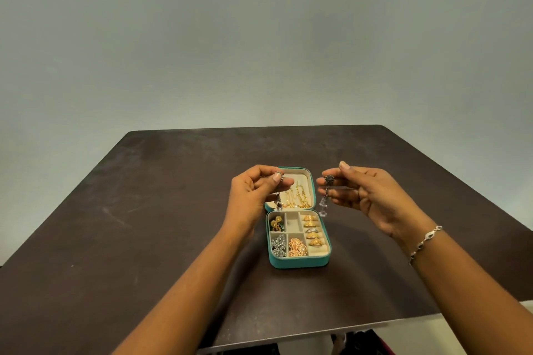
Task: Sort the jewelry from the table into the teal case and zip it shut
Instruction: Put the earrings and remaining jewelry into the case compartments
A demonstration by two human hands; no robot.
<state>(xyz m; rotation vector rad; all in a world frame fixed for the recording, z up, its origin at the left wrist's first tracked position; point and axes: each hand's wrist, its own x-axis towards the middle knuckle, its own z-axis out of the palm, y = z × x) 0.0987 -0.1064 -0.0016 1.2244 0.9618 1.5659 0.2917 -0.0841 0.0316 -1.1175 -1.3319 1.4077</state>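
Head view: teal case [298,263] open in the middle of the worktop [144,210], lid at 12 o'clock with gold chains [297,199], tray at 6 with rings [311,229]. Above the lid's 9 o'clock edge, left hand [256,187] curled, pinching a silver earring [278,174]. At 3 o'clock, right hand [363,193] — other fingers loose — pinching a second earring [325,199], dangling.

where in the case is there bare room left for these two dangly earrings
The top middle compartment is bare, between the green-gold earrings and the ring rolls. The silver pieces and rose-gold pieces fill theirs. The dark table either side of the teal case is bare too.
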